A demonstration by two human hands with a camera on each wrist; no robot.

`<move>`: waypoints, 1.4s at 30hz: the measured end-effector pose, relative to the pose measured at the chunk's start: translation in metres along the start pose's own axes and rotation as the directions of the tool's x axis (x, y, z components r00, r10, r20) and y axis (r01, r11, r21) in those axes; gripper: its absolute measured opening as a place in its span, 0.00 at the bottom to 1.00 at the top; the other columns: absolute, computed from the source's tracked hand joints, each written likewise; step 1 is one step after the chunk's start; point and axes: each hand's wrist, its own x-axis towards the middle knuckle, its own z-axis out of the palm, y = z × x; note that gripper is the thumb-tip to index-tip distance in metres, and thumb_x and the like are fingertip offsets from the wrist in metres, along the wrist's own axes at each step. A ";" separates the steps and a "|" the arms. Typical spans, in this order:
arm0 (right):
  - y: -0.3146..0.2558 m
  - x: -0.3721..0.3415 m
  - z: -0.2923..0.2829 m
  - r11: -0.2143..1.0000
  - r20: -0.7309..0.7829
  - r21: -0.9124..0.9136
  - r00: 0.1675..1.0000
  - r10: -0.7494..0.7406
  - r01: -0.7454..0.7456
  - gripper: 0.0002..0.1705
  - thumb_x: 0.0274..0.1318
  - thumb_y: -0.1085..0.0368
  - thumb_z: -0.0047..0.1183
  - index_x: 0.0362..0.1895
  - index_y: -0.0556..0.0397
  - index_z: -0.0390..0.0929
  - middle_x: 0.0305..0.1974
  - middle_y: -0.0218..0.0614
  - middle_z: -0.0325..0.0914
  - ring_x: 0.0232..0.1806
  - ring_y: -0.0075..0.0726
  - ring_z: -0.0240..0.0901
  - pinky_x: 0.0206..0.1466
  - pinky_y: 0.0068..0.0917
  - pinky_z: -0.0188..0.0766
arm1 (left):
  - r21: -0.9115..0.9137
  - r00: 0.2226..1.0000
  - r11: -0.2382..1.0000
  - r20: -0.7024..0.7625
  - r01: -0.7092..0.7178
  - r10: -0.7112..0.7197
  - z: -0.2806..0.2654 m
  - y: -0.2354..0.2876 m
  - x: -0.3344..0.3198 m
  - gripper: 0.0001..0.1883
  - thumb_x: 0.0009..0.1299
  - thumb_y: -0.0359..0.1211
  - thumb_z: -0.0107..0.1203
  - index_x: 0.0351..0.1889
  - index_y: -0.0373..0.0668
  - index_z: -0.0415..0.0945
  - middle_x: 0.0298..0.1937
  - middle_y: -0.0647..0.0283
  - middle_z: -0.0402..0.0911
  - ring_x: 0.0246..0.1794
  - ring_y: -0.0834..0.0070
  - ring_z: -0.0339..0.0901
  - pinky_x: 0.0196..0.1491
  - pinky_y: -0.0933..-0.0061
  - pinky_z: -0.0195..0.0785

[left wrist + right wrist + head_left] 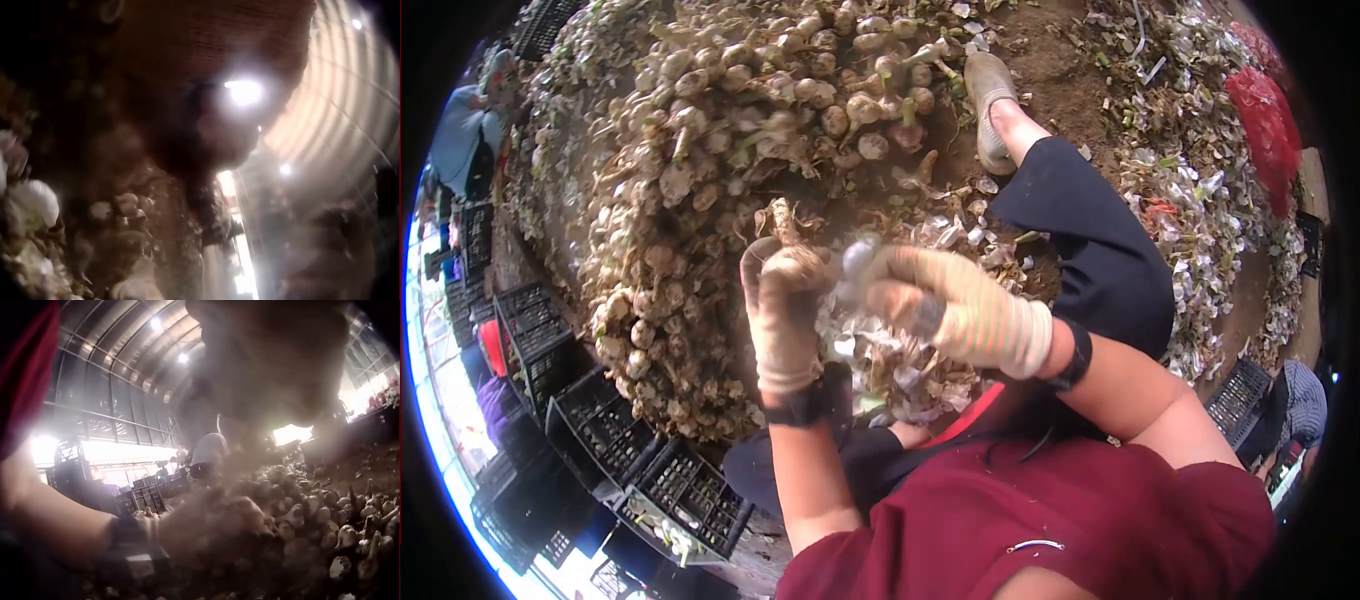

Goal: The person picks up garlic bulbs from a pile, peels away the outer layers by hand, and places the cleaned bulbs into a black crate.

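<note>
My left hand (782,325), in a pale knit glove with dark soiled fingertips, grips a garlic bulb (797,262) whose dry stalk (780,215) points up. Close beside it, my gloved right hand (960,305) curls its fingers at a pale, motion-blurred piece (858,258), perhaps garlic skin. In the right wrist view the left hand (215,528) shows blurred over the garlic, and the right hand (272,356) looms large at the top. The left wrist view has the left hand (219,131) dark and close to the camera.
A large heap of garlic bulbs (700,190) spreads in front and to the left. Loose skins (910,365) lie between the legs, more peelings (1190,210) to the right. Black crates (690,500) stand at left; a red mesh bag (1265,135) lies far right. A shoed foot (992,105) rests ahead.
</note>
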 end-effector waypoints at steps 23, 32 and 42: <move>-0.005 -0.018 -0.001 0.988 0.392 0.120 0.910 -0.137 0.097 0.15 0.62 0.60 0.48 0.46 0.58 0.75 0.32 0.31 0.76 0.36 0.19 0.67 0.39 0.25 0.67 | 0.574 0.974 0.797 0.007 -0.188 0.225 0.071 0.059 -0.102 0.32 0.45 0.28 0.69 0.48 0.41 0.66 0.46 0.62 0.73 0.46 0.69 0.73 0.48 0.69 0.68; -0.001 -0.020 0.007 0.910 0.176 0.410 0.984 -0.010 -0.064 0.15 0.62 0.64 0.47 0.50 0.57 0.73 0.41 0.29 0.76 0.46 0.21 0.70 0.50 0.25 0.68 | 0.462 0.956 0.850 -0.012 -0.254 0.292 0.063 0.032 -0.106 0.38 0.60 0.53 0.59 0.62 0.41 0.61 0.51 0.60 0.71 0.54 0.66 0.70 0.57 0.64 0.65; 0.011 -0.015 -0.005 0.955 0.232 0.280 0.959 -0.162 0.094 0.20 0.53 0.73 0.42 0.51 0.56 0.73 0.40 0.30 0.77 0.40 0.20 0.70 0.41 0.19 0.68 | 0.833 0.842 0.401 0.134 -0.382 0.523 0.056 0.050 -0.094 0.13 0.59 0.29 0.60 0.43 0.39 0.79 0.38 0.59 0.75 0.36 0.73 0.75 0.37 0.75 0.70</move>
